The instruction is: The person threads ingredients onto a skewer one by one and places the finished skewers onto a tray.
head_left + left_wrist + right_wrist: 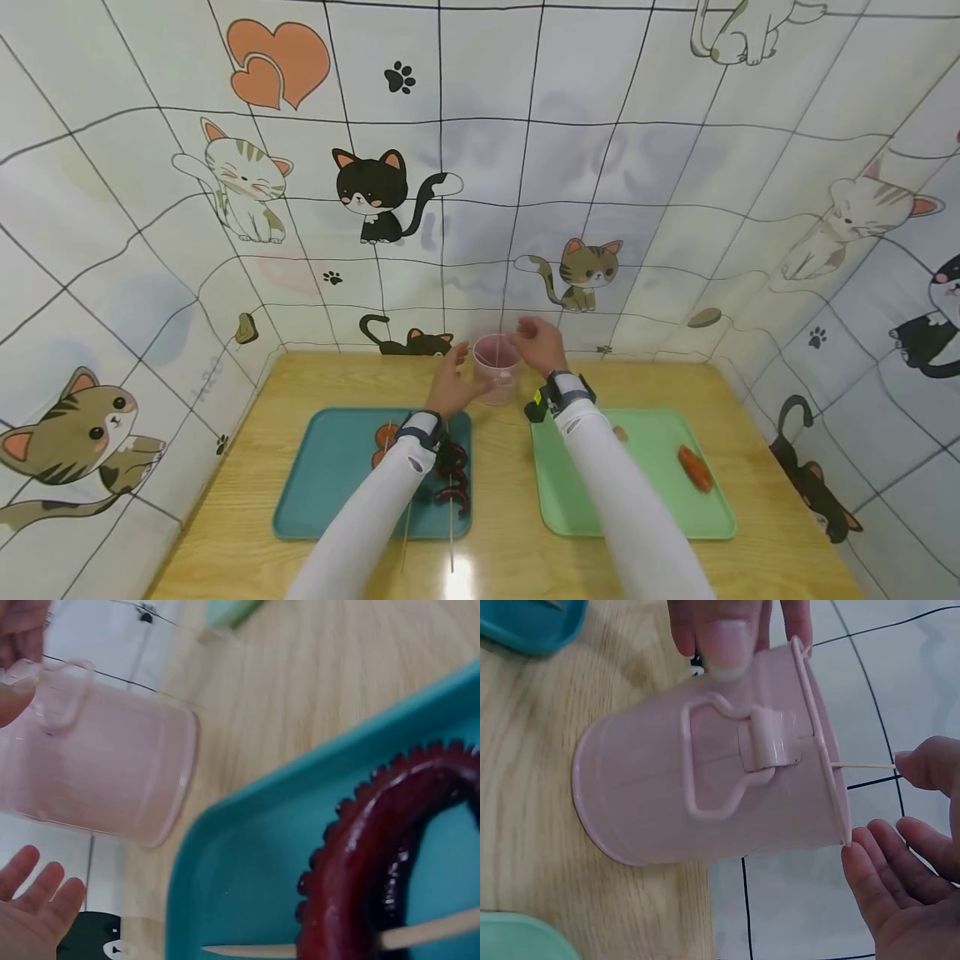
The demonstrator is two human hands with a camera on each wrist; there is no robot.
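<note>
A pink metal bucket (497, 371) with a small side handle stands near the wall, between my hands. On its left, my left hand (451, 385) has loose, spread fingers (45, 900); its thumb is close to the bucket's side, and whether it touches I cannot tell. At the rim, my right hand (542, 343) pinches the end of a thin wooden skewer (866, 766) that rises out of the bucket. The skewer's lower part is hidden inside. Below my left wrist, dark red octopus tentacles (341, 847) lie threaded on a skewer.
A teal tray (315, 467) on the left holds the skewered tentacles and a skewer with round reddish slices (386, 435). On the right, a green tray (573, 508) carries an orange-brown food piece (696, 469) and a small, partly hidden piece. A cat-print sheet (480, 167) covers the walls.
</note>
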